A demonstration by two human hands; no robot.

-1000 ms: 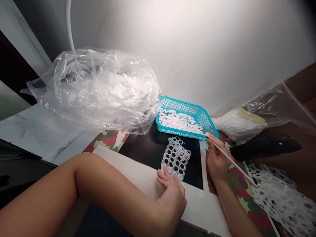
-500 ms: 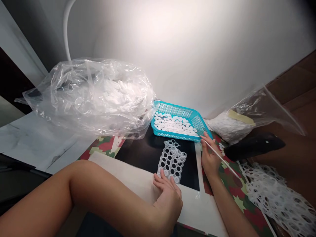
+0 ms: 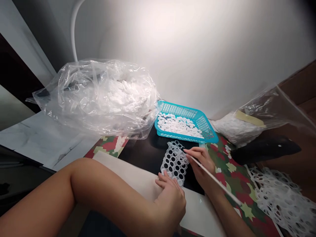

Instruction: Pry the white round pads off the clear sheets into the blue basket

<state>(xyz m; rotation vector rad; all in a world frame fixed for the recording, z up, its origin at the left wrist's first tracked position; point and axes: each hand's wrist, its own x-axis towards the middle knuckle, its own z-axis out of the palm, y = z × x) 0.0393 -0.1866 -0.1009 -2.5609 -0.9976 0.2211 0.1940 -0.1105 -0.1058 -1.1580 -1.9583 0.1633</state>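
A white perforated sheet [image 3: 174, 161] full of round holes lies on a black mat [image 3: 145, 153]. My left hand [image 3: 171, 194] rests flat on the sheet's near edge, fingers stretched out and pressing it down. Fingers of my right hand [image 3: 201, 163] are closed around a thin white stick [image 3: 214, 180], whose tip touches the sheet's right edge. Behind them stands a turquoise basket [image 3: 206, 124] holding many small white discs [image 3: 178, 125].
A large clear plastic bag [image 3: 98, 93] of white parts fills the left. Another bag [image 3: 249, 123] lies at the right, beside a black object [image 3: 264, 149]. Emptied perforated sheets [image 3: 283, 197] pile at the lower right. A white board [image 3: 138, 177] lies on the camouflage cloth [image 3: 234, 181].
My right hand has moved left from the basket's corner to the perforated sheet, bringing the stick's tip onto it. My left hand has stayed on the sheet.
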